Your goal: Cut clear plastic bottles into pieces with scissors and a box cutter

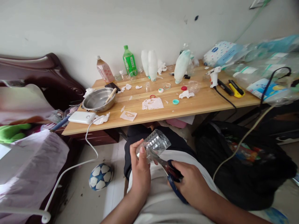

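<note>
My left hand (141,163) is wrapped round one end of a clear, ribbed plastic bottle piece (157,141), held tilted above my lap. The piece's cut-looking far end points up and to the right. In my right hand (190,183) is a pair of scissors (174,182) with dark blue handles, my fingers through the loops. The scissor blades reach up-left to the lower side of the plastic; whether they grip its wall I cannot tell. Part of the blades is hidden behind the bottle piece and my left fingers.
On the wooden table (130,124) ahead stand a metal bowl (99,99), a green bottle (130,61), a white-filled bottle (182,67), a glue gun (213,77) and a yellow utility knife (236,89). A ball (101,176) lies left on the floor; a black bag (233,180) is at right.
</note>
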`<state>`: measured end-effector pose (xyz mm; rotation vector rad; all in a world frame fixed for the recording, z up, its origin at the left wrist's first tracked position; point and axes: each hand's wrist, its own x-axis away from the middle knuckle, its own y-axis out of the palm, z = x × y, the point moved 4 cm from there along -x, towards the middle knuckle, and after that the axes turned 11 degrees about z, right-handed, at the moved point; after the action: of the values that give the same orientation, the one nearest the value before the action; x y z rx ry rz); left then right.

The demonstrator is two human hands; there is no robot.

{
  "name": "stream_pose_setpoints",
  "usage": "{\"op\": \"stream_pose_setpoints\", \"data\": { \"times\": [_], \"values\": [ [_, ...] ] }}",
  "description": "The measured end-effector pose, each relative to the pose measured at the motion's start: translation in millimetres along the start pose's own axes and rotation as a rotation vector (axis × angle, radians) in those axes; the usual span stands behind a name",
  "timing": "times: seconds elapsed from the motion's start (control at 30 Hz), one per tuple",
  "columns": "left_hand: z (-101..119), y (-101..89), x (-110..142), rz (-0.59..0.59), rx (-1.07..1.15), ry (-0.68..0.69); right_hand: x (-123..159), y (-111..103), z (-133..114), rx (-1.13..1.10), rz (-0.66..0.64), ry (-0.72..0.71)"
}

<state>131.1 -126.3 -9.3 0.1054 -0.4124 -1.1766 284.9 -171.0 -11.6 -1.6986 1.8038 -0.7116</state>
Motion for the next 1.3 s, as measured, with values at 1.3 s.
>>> {"op": "stream_pose_setpoints", "data": {
  "times": [1.3],
  "values": [
    [-5, 0.0, 0, -0.08, 0.191, 0.021, 2, -8, 14, 0.163, -0.046, -0.071]
  ]
}}
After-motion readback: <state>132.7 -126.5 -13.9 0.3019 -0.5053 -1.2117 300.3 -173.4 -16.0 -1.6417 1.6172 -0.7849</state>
